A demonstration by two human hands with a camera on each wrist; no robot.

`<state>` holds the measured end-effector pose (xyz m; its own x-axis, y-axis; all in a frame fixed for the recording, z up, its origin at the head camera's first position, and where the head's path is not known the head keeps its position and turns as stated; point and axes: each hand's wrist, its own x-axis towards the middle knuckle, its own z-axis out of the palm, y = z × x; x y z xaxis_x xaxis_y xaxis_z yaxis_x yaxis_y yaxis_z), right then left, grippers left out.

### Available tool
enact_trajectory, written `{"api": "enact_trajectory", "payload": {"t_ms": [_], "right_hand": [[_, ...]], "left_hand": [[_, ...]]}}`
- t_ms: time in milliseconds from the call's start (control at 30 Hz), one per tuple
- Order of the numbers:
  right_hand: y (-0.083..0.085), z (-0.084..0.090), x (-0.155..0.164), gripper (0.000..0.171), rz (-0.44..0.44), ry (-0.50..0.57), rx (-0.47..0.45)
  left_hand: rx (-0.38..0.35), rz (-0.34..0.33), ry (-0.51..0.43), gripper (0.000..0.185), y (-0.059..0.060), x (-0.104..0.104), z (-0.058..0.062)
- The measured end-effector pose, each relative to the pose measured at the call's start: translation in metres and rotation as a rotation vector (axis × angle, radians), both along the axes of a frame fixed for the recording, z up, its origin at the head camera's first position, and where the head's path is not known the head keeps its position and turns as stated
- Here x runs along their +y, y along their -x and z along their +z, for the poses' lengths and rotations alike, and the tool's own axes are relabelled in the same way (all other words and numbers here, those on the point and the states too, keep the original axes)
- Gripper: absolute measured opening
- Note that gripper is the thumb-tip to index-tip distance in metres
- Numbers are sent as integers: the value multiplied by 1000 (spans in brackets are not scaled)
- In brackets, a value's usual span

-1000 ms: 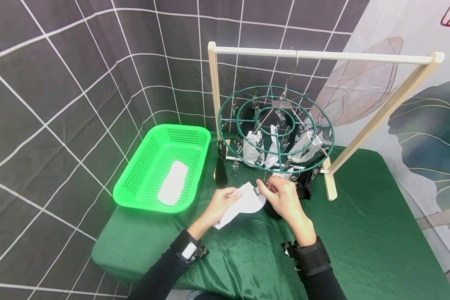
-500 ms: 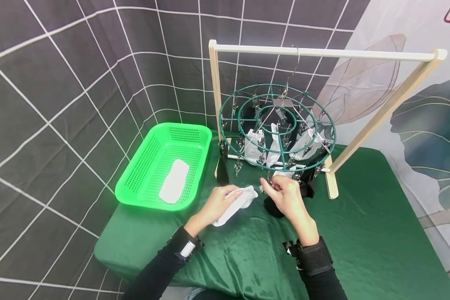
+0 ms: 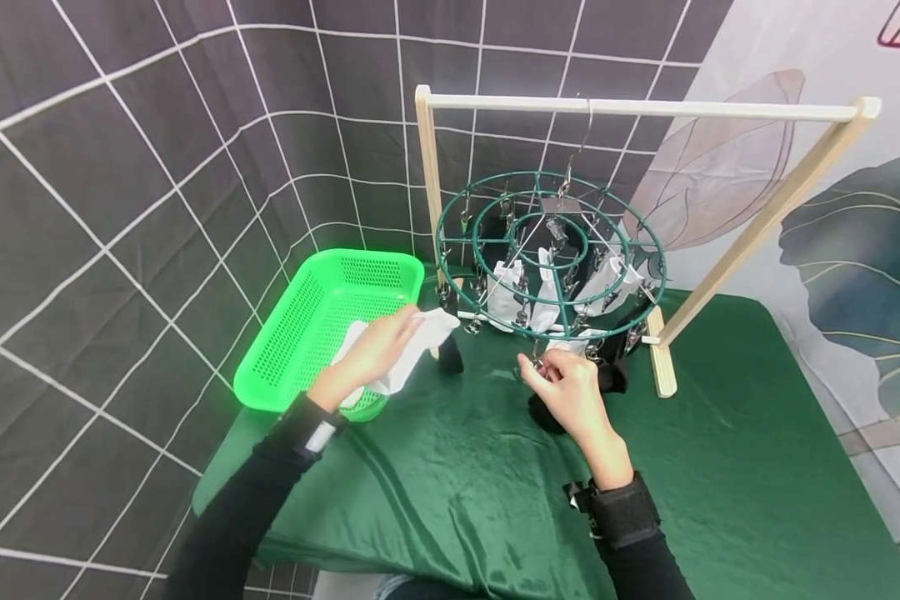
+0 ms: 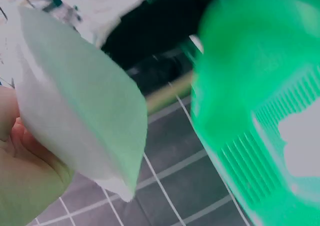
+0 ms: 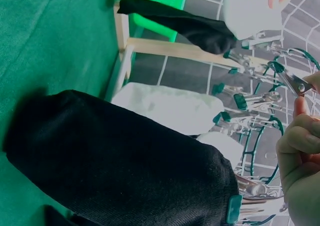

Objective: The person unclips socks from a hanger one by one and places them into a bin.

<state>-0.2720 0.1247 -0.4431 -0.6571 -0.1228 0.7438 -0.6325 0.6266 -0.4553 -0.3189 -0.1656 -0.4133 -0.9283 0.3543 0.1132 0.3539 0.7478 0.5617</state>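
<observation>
Hands first: your right hand (image 3: 566, 392) pinches a metal clip (image 3: 537, 367) at the near edge of the round green hanger (image 3: 551, 254), just above a black sock (image 3: 607, 377); keep that clip steady so the hanger doesn't swing. Your left hand (image 3: 367, 354) grips the white sock (image 3: 420, 346) over the near rim of the green basket (image 3: 322, 321). Carry it well inside before letting go, beside the white sock (image 3: 350, 342) already lying there, judging by the overhang now.

A wooden rack (image 3: 645, 109) stands on the green cloth (image 3: 720, 467); behind hang a grid backdrop (image 3: 120, 167) and a leaf curtain (image 3: 855, 242).
</observation>
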Motion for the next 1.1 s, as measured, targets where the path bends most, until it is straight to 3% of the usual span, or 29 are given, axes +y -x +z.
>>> {"api": "enact_trajectory", "payload": {"t_ms": [100,200,333,567,733,900,1000,1100], "right_hand": [[1,-2,1,47,4,-2,-3],[1,-3,1,48,8,-1,-3],[1,-4,1,47,10,1,-8],[-1,-5,-2,46,37,1,7],[-1,-2,-4,46,43,-8,22],[-2,-1,-4,44,46,-29,6],[-3,-1,-3,43,33,-32,-9],[-4,-1,-2,42,27,-31,-20]], "left_hand": [[33,4,53,33,17,-17,-2],[40,-12,44,38,32,-33,-9],[9,-47,39,33,50,-53,-22],[-137,-24,199,46,73,-72,-47],[-294,-6,283,52,80,-78,-59],[-424,18,299,58,81,-86,-65],[-502,42,282,59,80,-89,-66],[-610,112,213,65,76,-91,-66]]}}
